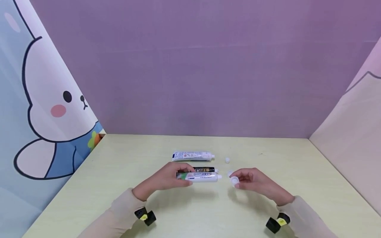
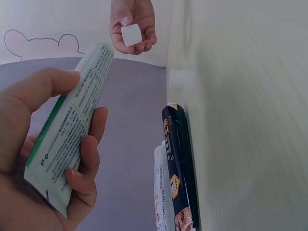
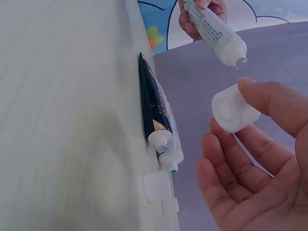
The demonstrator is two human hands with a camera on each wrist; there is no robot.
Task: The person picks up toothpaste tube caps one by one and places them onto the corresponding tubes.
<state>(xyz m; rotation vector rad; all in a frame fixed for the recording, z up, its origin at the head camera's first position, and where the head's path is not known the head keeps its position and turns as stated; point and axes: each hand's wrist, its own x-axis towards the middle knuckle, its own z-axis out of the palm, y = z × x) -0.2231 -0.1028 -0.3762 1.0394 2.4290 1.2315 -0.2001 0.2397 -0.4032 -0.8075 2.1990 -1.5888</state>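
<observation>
My left hand (image 1: 171, 177) grips a white and green toothpaste tube (image 1: 203, 177) above the table; its bare nozzle (image 3: 235, 54) points to the right. A white cap (image 1: 234, 180) is pinched between the thumb and fingers of my right hand (image 1: 253, 180), a short gap away from that nozzle. In the right wrist view the cap's hollow side faces the tube. Behind the held tube lies a black toothpaste tube (image 2: 176, 159), uncapped, partly hidden in the head view. Farther back is a white toothpaste tube (image 1: 192, 156), also uncapped.
Two loose white caps stand on the table to the right of the lying tubes: a small cap (image 1: 227, 160) at the back and a larger cap (image 3: 157, 186) nearer, partly hidden by my right hand. A purple backdrop (image 1: 208, 82) rises behind the pale table (image 1: 134, 148).
</observation>
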